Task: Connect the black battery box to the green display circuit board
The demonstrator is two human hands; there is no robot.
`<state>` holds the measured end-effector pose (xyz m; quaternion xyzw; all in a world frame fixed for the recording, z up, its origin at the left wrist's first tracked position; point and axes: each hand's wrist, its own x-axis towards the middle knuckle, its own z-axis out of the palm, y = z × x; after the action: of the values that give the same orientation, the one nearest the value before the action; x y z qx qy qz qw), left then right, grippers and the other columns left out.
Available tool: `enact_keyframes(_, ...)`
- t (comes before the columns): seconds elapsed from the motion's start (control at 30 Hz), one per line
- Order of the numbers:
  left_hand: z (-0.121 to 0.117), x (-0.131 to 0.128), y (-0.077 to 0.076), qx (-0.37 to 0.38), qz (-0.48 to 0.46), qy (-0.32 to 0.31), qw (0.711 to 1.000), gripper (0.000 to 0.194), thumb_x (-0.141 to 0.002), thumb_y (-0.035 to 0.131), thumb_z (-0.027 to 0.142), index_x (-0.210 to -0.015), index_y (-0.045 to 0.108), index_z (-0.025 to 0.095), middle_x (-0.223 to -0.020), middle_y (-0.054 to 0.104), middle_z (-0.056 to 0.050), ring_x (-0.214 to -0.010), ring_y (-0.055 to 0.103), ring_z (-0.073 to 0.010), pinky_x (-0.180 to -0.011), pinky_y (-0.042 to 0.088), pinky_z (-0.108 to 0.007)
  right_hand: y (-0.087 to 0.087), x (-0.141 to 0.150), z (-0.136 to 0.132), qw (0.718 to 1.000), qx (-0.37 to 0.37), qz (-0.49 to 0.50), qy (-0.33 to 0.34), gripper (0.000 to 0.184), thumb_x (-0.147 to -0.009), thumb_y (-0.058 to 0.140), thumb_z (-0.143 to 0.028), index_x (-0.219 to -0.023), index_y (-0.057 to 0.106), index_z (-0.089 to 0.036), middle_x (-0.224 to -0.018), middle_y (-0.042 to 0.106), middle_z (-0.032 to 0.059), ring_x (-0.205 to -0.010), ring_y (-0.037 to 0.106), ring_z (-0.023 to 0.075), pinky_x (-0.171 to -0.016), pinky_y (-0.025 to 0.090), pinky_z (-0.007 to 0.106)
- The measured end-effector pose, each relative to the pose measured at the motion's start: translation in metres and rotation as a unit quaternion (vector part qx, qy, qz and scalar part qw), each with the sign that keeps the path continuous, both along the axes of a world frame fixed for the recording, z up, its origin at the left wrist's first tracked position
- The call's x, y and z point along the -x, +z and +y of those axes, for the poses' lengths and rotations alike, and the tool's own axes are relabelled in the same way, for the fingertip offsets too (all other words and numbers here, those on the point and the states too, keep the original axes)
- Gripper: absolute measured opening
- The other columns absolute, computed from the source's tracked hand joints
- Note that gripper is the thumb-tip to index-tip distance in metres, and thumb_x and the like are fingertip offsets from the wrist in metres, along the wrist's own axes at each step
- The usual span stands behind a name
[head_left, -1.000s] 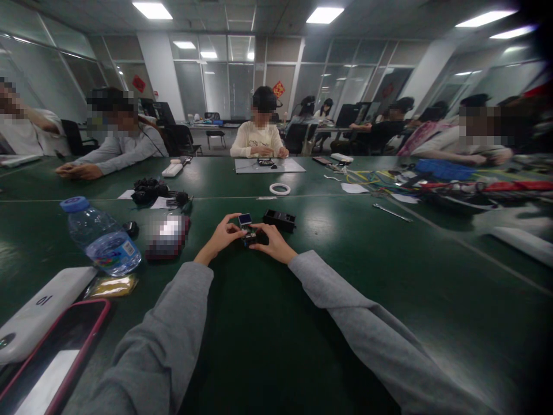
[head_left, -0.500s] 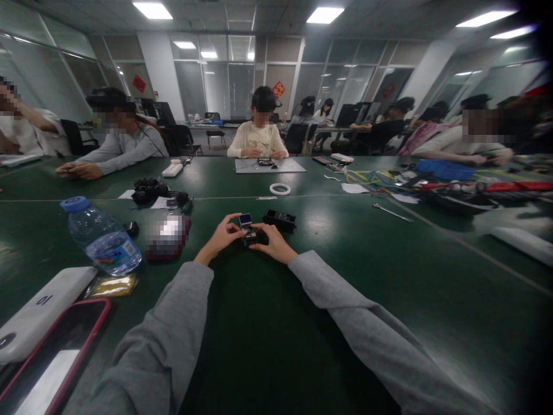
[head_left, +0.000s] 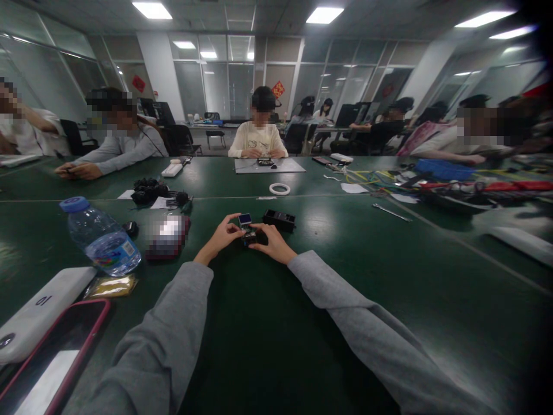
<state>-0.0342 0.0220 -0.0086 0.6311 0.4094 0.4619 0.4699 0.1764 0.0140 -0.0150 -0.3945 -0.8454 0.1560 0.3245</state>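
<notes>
Between my two hands, just above the green table, is a small circuit board assembly [head_left: 248, 237] with a little screen [head_left: 245, 219] standing up at its far side. My left hand [head_left: 223, 235] pinches it from the left, thumb near the base of the screen. From the right, my right hand [head_left: 273, 242] grips the same assembly between thumb and fingers. Fine parts of the board are hidden by my fingertips. Right behind my right hand lies an open black plastic housing [head_left: 280, 220], touched by neither hand.
To the left are a water bottle [head_left: 101, 236], a dark red-edged device [head_left: 168, 237], a yellow packet [head_left: 112, 286], a white device [head_left: 45, 311] and a red-cased phone [head_left: 101, 314]. A white ring [head_left: 280, 189] and a wrench [head_left: 392, 212] lie farther off. Co-workers sit around the table.
</notes>
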Motion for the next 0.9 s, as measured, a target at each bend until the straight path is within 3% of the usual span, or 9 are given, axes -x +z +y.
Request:
enact_keyframes(0.7, 0.0059, 0.0007, -0.0068, -0.005, 0.033, 0.025, 0.999, 0.065, -0.071, 0.067, 0.027, -0.128, 0.04, 0.015, -0.079, 0.062, -0.003, -0.074, 0.058, -0.0142, -0.074, 0.044, -0.033, -0.0022, 0.0007, 0.0014, 1.0, -0.011, 0.003, -0.008, 0.057, -0.077, 0.066, -0.044, -0.126, 0.045, -0.025, -0.11, 0.055, 0.0071, -0.097, 0.047, 0.0241, -0.083, 0.041, 0.04)
enact_keyframes(0.9, 0.0015, -0.0017, -0.0001, 0.004, 0.051, 0.037, 0.998, 0.064, -0.072, 0.066, 0.026, -0.129, 0.04, 0.015, -0.08, 0.063, -0.004, -0.074, 0.058, -0.0149, -0.074, 0.045, -0.034, -0.005, 0.0004, 0.0036, 1.0, 0.006, 0.012, -0.013, 0.06, -0.076, 0.066, -0.045, -0.128, 0.043, -0.025, -0.105, 0.055, 0.0067, -0.095, 0.048, 0.0235, -0.08, 0.042, 0.039)
